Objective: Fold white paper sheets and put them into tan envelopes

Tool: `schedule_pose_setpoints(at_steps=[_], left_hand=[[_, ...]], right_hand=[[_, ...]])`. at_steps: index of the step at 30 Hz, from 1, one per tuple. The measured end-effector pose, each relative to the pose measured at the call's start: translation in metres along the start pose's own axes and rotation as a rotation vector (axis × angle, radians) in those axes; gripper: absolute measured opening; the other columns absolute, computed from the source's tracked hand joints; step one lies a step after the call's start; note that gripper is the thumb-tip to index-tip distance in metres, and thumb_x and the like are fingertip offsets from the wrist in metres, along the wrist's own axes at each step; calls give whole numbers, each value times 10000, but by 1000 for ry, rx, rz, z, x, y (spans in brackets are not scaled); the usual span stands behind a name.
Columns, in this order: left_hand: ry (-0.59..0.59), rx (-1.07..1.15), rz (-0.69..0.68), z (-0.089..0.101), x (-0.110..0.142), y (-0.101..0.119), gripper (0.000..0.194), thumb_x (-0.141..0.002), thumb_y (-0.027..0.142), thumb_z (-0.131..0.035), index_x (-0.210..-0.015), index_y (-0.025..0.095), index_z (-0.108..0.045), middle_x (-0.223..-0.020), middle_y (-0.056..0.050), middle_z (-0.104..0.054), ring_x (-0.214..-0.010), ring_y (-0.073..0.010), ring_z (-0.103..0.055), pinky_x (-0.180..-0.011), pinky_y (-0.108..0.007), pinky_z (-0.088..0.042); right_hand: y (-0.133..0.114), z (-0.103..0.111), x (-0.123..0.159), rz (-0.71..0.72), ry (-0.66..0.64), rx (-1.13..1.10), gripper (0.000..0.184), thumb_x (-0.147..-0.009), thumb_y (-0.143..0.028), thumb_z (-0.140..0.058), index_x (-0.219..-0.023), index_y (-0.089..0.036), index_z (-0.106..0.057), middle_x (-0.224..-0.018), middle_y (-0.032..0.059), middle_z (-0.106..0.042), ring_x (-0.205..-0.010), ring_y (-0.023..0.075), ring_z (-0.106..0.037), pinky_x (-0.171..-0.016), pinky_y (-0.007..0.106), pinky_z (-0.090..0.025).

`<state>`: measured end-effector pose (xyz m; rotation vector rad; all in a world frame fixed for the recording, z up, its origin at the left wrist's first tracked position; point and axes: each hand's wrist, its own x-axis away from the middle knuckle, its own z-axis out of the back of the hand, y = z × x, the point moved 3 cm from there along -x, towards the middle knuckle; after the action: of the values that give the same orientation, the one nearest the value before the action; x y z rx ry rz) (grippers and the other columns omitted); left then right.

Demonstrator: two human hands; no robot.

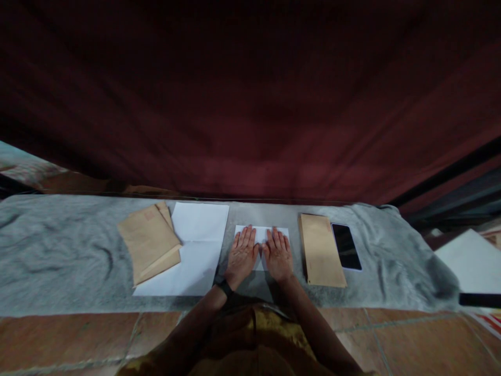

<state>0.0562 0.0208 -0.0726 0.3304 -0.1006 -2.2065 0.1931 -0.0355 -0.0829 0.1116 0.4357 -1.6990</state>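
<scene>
A small folded sheet of white paper (261,263) lies on the grey cloth in front of me. My left hand (241,253) presses flat on its left half, fingers stretched forward. On the right half rests my right hand (278,253), also flat, with the two thumbs nearly meeting at the middle. Both palms cover most of the paper, so its fold is partly hidden. Left of my hands, larger white sheets (201,261) with a crease across them lie partly under several brown envelopes (151,237). To the right is a stack of brown envelopes (323,256).
A dark-screened phone (346,246) lies beside the right envelopes. The grey cloth (70,250) is wrinkled at both ends. Behind it hangs a dark red curtain (250,130). A white object (472,261) stands at far right, and terracotta tiles (70,337) show along the near edge.
</scene>
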Motion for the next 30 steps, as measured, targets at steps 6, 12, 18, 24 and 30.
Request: schedule_pose_setpoints(at_steps=[6,12,18,24,30], left_hand=[[44,-48,116,1,6,-6,592,-1039,315,-289,-1554,28,-350,-1626,-181,-338,-1533,-277,-283,-1250,-485,-256],[106,-16,171,0,10,-7,624,-1025,332,-326,-1559,9,-332,-1617,-206,-342,-1532,-317,-277,-1234,-527,-284],[113,-35,166,2,9,-6,608,-1029,331,-350,-1554,25,-352,-1617,-209,-350,-1527,-329,-287,-1228,-528,-290],[70,-75,131,6,9,-5,546,-1015,264,-410,-1542,122,-419,-1653,-193,-280,-1525,-353,-284,-1212,-551,-297],[72,-88,128,9,10,-4,552,-1006,246,-426,-1548,144,-412,-1643,-185,-317,-1515,-344,-314,-1203,-542,-316]], right_hand=[[15,0,4,-107,47,53,592,-1083,-411,-301,-1554,-63,-383,-1600,225,-381,-1473,322,-373,-1182,508,-297],[23,0,12,-173,100,50,670,-1076,-450,-281,-1573,-1,-300,-1579,270,-389,-1452,366,-393,-1168,544,-315],[16,5,12,-186,103,55,657,-1073,-423,-319,-1563,14,-306,-1593,277,-360,-1489,366,-336,-1183,548,-310],[-24,2,-1,98,32,-52,536,-1079,-341,-342,-1548,-85,-380,-1621,161,-376,-1518,265,-299,-1212,485,-304],[-25,-8,0,107,66,-42,542,-1078,-355,-368,-1538,-72,-403,-1589,173,-425,-1498,265,-341,-1220,481,-285]])
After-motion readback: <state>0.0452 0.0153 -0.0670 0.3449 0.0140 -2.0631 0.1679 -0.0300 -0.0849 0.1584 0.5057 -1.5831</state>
